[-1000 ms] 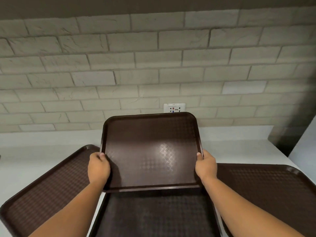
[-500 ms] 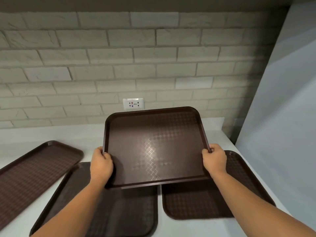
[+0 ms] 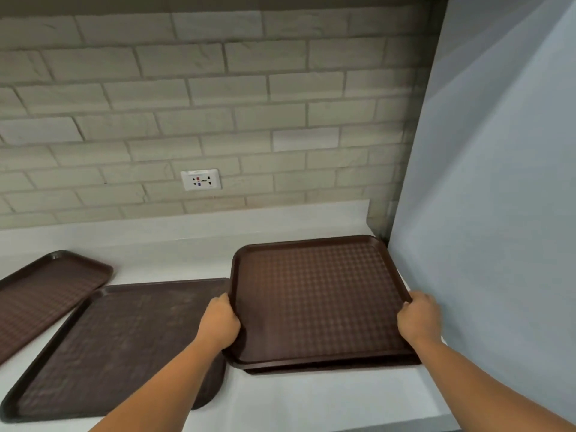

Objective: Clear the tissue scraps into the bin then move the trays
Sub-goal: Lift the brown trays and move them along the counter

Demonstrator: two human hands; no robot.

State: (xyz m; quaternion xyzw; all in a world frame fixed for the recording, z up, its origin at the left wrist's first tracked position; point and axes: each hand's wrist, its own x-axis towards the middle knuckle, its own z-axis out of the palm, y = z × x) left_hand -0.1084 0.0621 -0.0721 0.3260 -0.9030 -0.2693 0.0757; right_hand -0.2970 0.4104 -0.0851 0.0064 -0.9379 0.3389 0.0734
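I hold a dark brown tray (image 3: 318, 294) by its two side rims, low over the right end of the white counter (image 3: 280, 397). My left hand (image 3: 219, 322) grips the left rim and my right hand (image 3: 419, 319) grips the right rim. Under it, another brown tray's edge (image 3: 330, 368) shows along the front, so the held tray sits on or just above that one. A second brown tray (image 3: 115, 347) lies flat in the middle of the counter. At the far left a third tray (image 3: 43, 291) lies at an angle. No tissue scraps or bin are in view.
A grey-blue panel (image 3: 486, 198) rises close beside the right hand. The brick wall (image 3: 187, 98) behind the counter carries a white power socket (image 3: 201, 179). The counter's front edge runs along the bottom right.
The tray I carry has moved right and down, from raised and tilted above the counter to lying nearly flat on the rightmost tray. My view has turned right with it.
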